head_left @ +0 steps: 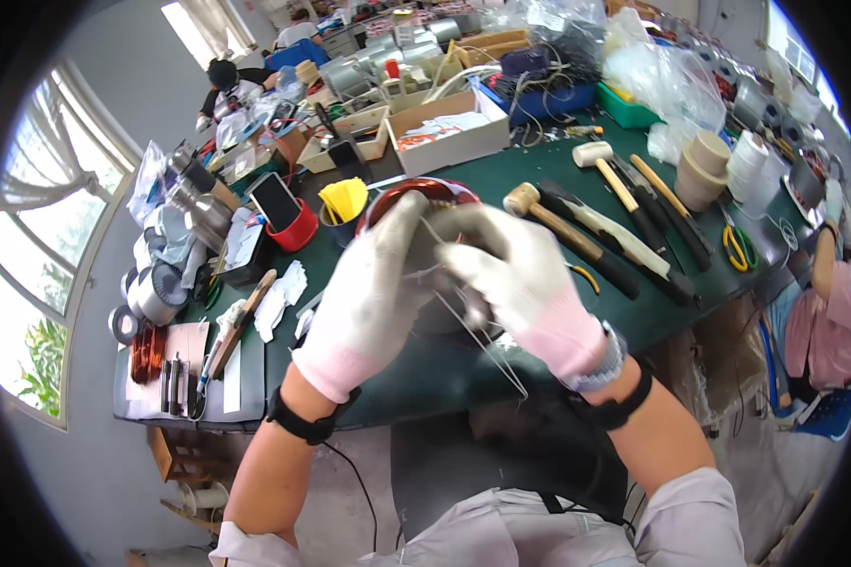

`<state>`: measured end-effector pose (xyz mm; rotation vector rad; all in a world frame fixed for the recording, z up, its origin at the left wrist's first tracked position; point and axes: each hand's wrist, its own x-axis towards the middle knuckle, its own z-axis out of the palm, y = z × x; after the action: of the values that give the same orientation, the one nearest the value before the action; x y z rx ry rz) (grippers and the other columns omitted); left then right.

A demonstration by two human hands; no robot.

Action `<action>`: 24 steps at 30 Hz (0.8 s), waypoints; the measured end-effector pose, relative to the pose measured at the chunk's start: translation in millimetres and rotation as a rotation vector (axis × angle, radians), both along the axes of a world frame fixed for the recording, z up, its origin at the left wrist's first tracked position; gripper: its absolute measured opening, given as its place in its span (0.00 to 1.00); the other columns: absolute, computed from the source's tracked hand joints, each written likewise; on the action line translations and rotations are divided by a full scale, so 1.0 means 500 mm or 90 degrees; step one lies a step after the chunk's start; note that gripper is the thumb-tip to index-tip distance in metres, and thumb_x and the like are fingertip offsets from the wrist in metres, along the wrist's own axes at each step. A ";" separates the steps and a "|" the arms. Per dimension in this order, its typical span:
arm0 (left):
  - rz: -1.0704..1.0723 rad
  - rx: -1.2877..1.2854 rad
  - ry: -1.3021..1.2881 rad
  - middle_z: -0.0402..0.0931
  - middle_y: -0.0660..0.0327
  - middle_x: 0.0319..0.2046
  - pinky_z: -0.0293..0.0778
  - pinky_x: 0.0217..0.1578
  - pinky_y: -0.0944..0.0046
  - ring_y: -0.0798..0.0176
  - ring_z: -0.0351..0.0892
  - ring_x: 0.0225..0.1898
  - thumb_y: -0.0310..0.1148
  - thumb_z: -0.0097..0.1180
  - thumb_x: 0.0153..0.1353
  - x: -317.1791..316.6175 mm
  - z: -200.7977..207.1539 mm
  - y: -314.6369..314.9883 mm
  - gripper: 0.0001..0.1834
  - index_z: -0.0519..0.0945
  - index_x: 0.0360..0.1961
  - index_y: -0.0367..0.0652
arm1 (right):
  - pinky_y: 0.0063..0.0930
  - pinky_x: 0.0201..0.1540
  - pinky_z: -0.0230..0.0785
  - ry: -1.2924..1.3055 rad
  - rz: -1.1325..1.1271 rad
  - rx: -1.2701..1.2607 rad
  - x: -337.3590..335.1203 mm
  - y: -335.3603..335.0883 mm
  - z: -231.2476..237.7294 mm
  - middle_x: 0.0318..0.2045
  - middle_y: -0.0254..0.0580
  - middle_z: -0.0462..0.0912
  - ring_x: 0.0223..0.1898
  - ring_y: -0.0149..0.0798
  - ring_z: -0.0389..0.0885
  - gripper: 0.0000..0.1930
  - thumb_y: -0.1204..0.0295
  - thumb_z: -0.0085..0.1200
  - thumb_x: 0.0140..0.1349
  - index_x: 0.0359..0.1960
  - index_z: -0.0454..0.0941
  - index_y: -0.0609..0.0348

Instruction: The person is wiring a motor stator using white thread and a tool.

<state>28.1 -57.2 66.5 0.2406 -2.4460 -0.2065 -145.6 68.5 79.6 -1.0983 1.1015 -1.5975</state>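
Both my hands wear white gloves with pink cuffs and come together over a round metal part with a copper-coloured wire winding (459, 188) on the table. My left hand (373, 279) is closed, its fingertips pinching a thin white cord (483, 348). Beside it, my right hand (515, 269) also has its fingers bent closed on the cord, slightly blurred. Loose ends of the cord hang below the hands toward the table's front edge. The gloves hide most of the wound part and where the cord passes round it.
Mallets (563, 231), black bars and yellow-handled scissors (738, 248) lie to the right on the green table (388, 392). Left are a phone (274, 201) on a red round holder (291, 230), a cup with yellow slips (343, 200) and copper wire (148, 353). Other people sit behind and at right.
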 end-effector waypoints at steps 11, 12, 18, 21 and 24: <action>0.031 0.161 -0.006 0.86 0.52 0.51 0.84 0.52 0.60 0.54 0.88 0.52 0.19 0.73 0.57 0.019 -0.030 0.011 0.42 0.70 0.74 0.40 | 0.26 0.36 0.71 0.140 -0.159 0.037 0.033 0.089 -0.087 0.32 0.37 0.80 0.31 0.27 0.78 0.16 0.71 0.64 0.68 0.55 0.80 0.62; 0.033 0.167 -0.004 0.86 0.53 0.51 0.84 0.52 0.60 0.55 0.88 0.53 0.19 0.73 0.57 0.019 -0.025 0.012 0.41 0.71 0.73 0.40 | 0.23 0.35 0.69 0.116 -0.170 0.001 0.037 0.096 -0.070 0.32 0.32 0.77 0.31 0.22 0.75 0.21 0.70 0.67 0.65 0.58 0.79 0.62; -0.002 0.144 -0.014 0.85 0.55 0.50 0.82 0.51 0.60 0.54 0.86 0.53 0.19 0.72 0.57 -0.008 -0.019 0.017 0.35 0.77 0.67 0.41 | 0.30 0.45 0.76 0.484 -0.270 -0.194 -0.047 0.096 -0.034 0.45 0.46 0.87 0.40 0.39 0.85 0.09 0.75 0.64 0.70 0.50 0.89 0.60; -0.004 0.064 -0.008 0.84 0.54 0.49 0.80 0.51 0.57 0.52 0.85 0.50 0.19 0.72 0.56 -0.001 -0.017 0.013 0.33 0.80 0.65 0.40 | 0.29 0.58 0.75 0.183 -0.129 -0.205 -0.058 0.141 0.046 0.53 0.50 0.89 0.51 0.41 0.88 0.11 0.72 0.62 0.74 0.50 0.88 0.66; -0.002 0.037 -0.006 0.83 0.54 0.49 0.77 0.53 0.54 0.49 0.82 0.47 0.18 0.72 0.53 0.007 -0.026 0.013 0.33 0.81 0.63 0.39 | 0.47 0.40 0.87 -0.151 0.021 -0.308 -0.066 0.266 0.011 0.29 0.60 0.88 0.25 0.47 0.88 0.24 0.59 0.61 0.77 0.52 0.85 0.78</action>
<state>31.6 -50.5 53.7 0.2633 -2.4528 -0.2789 -178.6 201.6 85.1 -1.1823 0.5476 -1.9666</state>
